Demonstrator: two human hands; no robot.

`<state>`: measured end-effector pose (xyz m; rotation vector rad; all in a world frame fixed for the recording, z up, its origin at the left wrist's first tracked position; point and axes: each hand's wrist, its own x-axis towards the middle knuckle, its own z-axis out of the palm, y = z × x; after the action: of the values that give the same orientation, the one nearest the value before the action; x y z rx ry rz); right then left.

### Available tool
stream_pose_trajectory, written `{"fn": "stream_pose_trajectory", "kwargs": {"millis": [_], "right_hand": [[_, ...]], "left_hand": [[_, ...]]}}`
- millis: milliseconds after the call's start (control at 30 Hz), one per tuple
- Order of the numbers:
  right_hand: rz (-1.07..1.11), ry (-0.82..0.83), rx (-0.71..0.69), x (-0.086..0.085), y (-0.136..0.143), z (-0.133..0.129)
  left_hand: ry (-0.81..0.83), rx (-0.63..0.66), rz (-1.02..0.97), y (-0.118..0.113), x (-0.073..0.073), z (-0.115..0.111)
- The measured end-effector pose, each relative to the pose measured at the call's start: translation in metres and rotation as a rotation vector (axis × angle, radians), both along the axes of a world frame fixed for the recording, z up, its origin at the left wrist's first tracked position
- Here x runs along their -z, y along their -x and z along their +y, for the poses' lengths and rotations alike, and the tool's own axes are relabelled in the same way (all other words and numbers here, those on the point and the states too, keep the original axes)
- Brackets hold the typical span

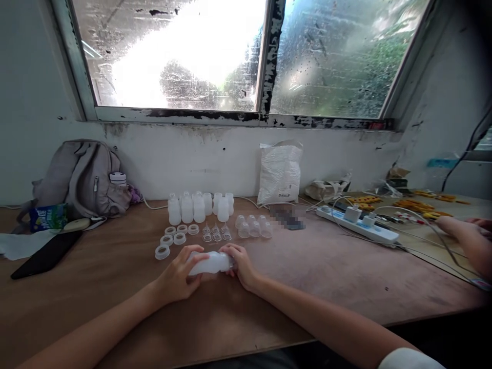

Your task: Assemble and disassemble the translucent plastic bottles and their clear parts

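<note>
We note the left hand [179, 277], fingers round a bottle [211, 263], likely steadying it; the right hand's [242, 266] fingers clasp its right end. Rings [179, 242] sit grouped farther left, presumably for easy reach.

Brown flat-topped table [307, 287]. Obstacles: front centre, one frosted white plastic bottle [211, 263], crosswise between left hand [183, 272] and right hand [239, 264]; beyond, translucent white plastic rings [162, 255], small clear plastic teats [217, 237], domed translucent plastic caps [254, 226], narrow gaps separating groups; by the rear edge, upright white plastic bottles [199, 207], puffy white bag [280, 174], bulky grey fabric backpack [82, 179] leftmost. Free lanes: between rings and flat black article [46, 256] leftward; between right hand and long white power strip [369, 230] rightward.
</note>
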<state>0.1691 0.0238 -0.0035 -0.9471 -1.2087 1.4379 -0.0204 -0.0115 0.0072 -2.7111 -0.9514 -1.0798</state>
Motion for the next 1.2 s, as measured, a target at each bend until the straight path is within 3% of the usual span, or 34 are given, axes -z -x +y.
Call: {"fn": "stream_pose_trajectory", "kwargs": {"millis": [100, 300, 467, 600, 967, 1200], "right_hand": [[0.062, 0.009, -0.01, -0.001, -0.001, 0.001], [0.092, 0.039, -0.064, -0.002, -0.003, 0.0], [0.15, -0.012, -0.028, -0.007, -0.001, -0.004], [0.209, -0.081, -0.083, -0.012, 0.001, -0.01], [0.064, -0.13, -0.235, -0.005, 0.006, -0.014], [0.013, -0.18, -0.183, -0.016, 0.003, -0.014]], "left_hand": [[0.119, -0.079, -0.056, -0.002, 0.0, 0.007], [0.287, -0.09, -0.032, -0.002, 0.0, 0.008], [0.271, -0.155, -0.011, 0.003, -0.001, 0.007], [0.341, -0.154, 0.048, 0.005, -0.007, 0.005], [0.428, -0.069, -0.056, 0.004, -0.007, 0.004], [0.432, -0.078, -0.062, 0.0, -0.007, 0.001]]}}
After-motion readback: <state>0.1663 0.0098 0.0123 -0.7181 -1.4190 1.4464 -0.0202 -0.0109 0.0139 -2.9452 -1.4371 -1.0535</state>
